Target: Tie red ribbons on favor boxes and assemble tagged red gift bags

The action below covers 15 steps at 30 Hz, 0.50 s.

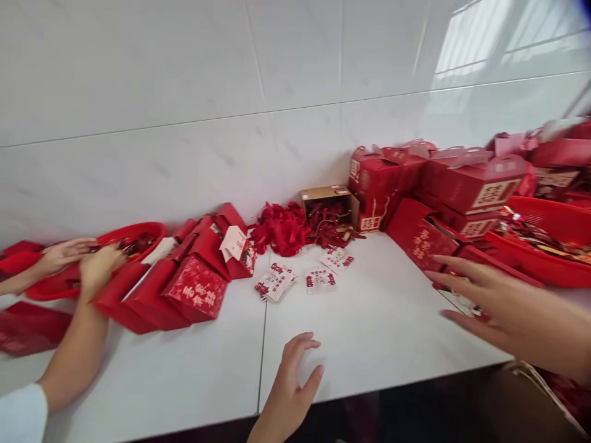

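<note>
My left hand (293, 391) hovers over the front edge of the white table (378, 332), its fingers curved and apart with nothing between them. On the right, my right hand (512, 301) reaches in with fingers spread, also holding nothing. Just beyond its fingertips lies a red gift box (418, 237) with pale characters, tilted on its side; the hand hides part of it. Printed cards (274, 282) lie in a small pile ahead of my left hand, with a few other cards (321, 280) to their right.
At the left, another person's hands (99, 264) work at a red basket (133, 237), beside a row of red boxes (196, 289). Red ribbons (281, 227) and a cardboard box (330, 194) stand against the wall. Stacked boxes (475, 184) and a red basket (554, 221) fill the right.
</note>
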{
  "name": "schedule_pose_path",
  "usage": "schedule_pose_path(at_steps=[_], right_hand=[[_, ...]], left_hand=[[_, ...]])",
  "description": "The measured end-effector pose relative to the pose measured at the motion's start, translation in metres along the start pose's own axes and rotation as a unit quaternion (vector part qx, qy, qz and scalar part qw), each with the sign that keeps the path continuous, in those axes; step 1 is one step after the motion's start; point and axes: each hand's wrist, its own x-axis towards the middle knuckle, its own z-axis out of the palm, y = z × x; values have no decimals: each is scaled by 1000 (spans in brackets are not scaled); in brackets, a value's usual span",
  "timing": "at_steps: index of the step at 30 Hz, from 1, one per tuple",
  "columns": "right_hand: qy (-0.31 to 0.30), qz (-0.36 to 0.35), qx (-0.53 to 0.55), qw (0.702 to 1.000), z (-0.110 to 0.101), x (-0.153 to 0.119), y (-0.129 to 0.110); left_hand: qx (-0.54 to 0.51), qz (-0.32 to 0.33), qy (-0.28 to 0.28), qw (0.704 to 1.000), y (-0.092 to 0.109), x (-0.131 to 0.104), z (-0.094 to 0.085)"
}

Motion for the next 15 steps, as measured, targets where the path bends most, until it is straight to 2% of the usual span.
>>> schedule_pose_path(at_steps=[2,4,5,8,10,12,15], right_hand=[[-116,-37,61,991,38,46,-48],[-172,-75,179,966,83,81,-100],[-172,-94,268,943,105,93,-125],[-164,-154,355,907,161,109,-189],[-153,-180,401,885,187,106,-218],[-141,-192,448,862,204,98,-235],[-124,-183,503,836,216,86,-241]], left_hand=[[2,-36,55,998,-17,-10,-11],[0,-59,107,992,-32,-22,-20],[-2,-64,133,989,-38,-27,-24],[2,-60,228,972,-53,-37,-40],[25,-60,325,944,-57,-34,-59],[55,-69,419,904,-56,-22,-86],[100,-80,495,859,-49,4,-131]])
